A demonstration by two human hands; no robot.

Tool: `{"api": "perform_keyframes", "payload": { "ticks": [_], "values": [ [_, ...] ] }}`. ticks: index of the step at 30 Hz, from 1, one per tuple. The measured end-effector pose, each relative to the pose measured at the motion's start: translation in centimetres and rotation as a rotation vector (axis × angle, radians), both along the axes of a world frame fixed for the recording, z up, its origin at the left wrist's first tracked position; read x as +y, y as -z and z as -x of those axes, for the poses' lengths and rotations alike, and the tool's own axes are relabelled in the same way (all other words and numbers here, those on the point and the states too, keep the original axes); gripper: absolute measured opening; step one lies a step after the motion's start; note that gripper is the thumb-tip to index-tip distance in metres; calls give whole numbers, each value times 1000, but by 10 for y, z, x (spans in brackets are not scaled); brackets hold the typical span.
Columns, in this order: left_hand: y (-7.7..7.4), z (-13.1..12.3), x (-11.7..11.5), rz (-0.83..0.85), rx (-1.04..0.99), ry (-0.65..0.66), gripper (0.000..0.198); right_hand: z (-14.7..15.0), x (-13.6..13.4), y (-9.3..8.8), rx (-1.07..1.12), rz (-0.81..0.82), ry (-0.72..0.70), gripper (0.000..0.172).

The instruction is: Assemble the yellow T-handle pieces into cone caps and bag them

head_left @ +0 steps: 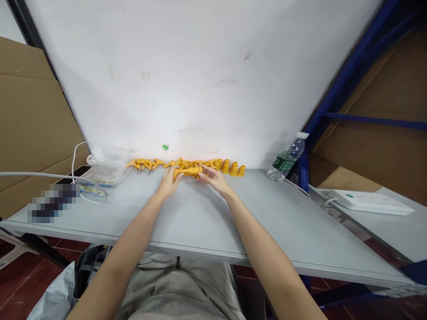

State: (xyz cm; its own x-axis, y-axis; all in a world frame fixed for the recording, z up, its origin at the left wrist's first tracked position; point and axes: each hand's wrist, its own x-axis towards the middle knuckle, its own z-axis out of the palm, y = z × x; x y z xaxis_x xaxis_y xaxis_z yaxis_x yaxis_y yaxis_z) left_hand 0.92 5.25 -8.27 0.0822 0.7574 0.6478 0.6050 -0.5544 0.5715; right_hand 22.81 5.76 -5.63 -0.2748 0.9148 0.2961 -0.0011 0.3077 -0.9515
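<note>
Near the back of the grey table, my left hand (169,182) is closed round the left end of a yellow plastic part (191,171). The fingers of my right hand (214,180) close on its right end. The part lies sideways between both hands, with a thicker ribbed middle and a thinner neck on the left. Behind it stretches a row of more yellow plastic pieces (188,163), partly hidden by my fingers. Several cup-like yellow pieces (233,169) stand at the right of the row. Branching yellow pieces (143,163) lie to the left, with small metal bits beside them.
A clear bottle (288,158) with a green label leans at the back right. Plastic bags (106,171) and a white cable (75,164) lie at the left. A white panel (200,80) rises behind. A power strip (370,202) sits on the right-hand surface.
</note>
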Motion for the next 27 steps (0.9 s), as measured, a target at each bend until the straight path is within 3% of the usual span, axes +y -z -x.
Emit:
{"api": "perform_keyframes", "payload": {
  "ticks": [10, 16, 24, 27],
  "values": [
    [4, 2, 3, -30, 21, 18, 26, 1, 2, 3, 22, 38, 40, 64],
    [4, 2, 3, -26, 46, 35, 29, 3, -1, 1, -4, 89, 79, 53],
    [5, -2, 1, 26, 29, 41, 33, 11, -4, 0, 122, 298, 69, 34],
    [7, -5, 1, 29, 16, -14, 40, 18, -2, 5, 235, 398, 42, 30]
  ]
}}
